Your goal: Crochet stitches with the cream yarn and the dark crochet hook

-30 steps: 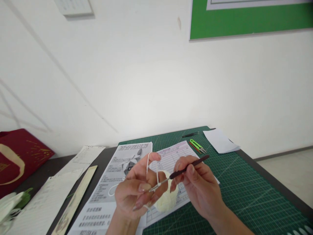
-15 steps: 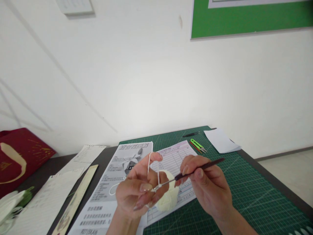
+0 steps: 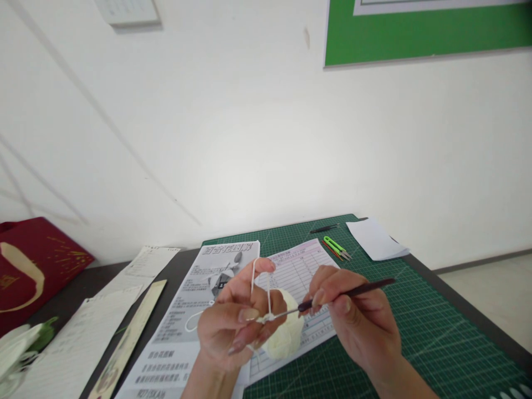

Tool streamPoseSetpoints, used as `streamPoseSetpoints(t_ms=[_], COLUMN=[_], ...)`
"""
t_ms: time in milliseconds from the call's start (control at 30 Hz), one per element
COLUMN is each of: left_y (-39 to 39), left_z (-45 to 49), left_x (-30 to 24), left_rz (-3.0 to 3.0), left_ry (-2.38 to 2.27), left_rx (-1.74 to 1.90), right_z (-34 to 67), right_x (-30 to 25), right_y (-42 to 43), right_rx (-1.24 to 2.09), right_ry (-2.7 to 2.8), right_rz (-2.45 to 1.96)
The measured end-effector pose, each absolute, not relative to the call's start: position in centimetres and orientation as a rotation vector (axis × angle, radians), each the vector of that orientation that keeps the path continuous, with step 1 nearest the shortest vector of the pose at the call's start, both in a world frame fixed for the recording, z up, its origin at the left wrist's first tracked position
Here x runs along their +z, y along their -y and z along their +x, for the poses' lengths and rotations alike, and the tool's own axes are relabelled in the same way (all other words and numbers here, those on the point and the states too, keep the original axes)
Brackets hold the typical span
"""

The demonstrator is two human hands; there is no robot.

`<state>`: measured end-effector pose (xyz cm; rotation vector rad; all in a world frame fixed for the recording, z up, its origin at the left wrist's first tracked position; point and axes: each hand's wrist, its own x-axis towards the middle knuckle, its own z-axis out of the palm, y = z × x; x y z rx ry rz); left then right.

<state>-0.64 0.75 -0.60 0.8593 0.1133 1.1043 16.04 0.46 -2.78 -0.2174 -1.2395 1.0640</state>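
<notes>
Over the bench (image 3: pixel 185 266), short of its far edge, white yarn (image 3: pixel 269 293) is pinched and held taut by the left hand (image 3: pixel 236 321), a crochet hook (image 3: pixel 368 287) gripped by the right hand (image 3: pixel 353 316); tension should be kept even, the hook drawn gently.

Pale cream is shown by the yarn ball (image 3: pixel 286 339), dark maroon by the crochet hook handle (image 3: pixel 368 287). At the ball's one o'clock, thread snips (image 3: pixel 333 244) are coloured neon green; between its nine and ten, a crimson gift bag (image 3: pixel 56 242) is marked with gold. The green cutting mat (image 3: pixel 432 327) is patterned with a pale grid.
</notes>
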Motion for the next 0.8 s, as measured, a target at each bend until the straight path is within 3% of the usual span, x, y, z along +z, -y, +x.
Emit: streamPoseSetpoints(t_ms=[800], left_y=[-0.84], left_z=[-0.74], left_x=[-0.79], left_rz=[0.883], left_ry=[-0.137], left_rx=[1.126], right_z=[15.87], right_x=[-2.73], right_y=[-0.44], right_rx=[1.070], right_ry=[1.219], right_rz=[-0.218])
